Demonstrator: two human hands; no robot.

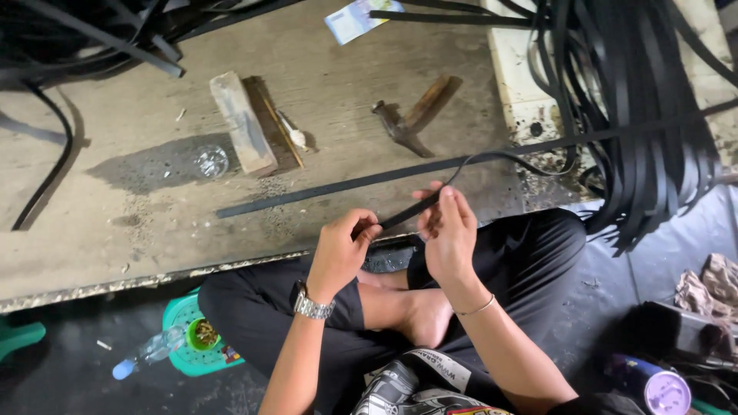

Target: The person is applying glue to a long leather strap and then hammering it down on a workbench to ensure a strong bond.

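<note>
Both hands are closed on 1 thin black strip (407, 213) just above the person's lap, the left hand (338, 253) pinching its end and the right hand (448, 234) gripping farther along, and it looks light, limp and rubbery, best held pinched near the end.

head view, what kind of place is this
Probably a small floor-level craft workshop: a worn wooden work board, a wooden-handled hammer, and a bundle of long black rubber-like strips.

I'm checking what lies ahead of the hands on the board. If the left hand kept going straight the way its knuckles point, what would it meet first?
Probably the long black strip lying flat across the wooden board, just beyond the left hand. Farther along that line lies the wooden block, though depth is hard to judge.
</note>
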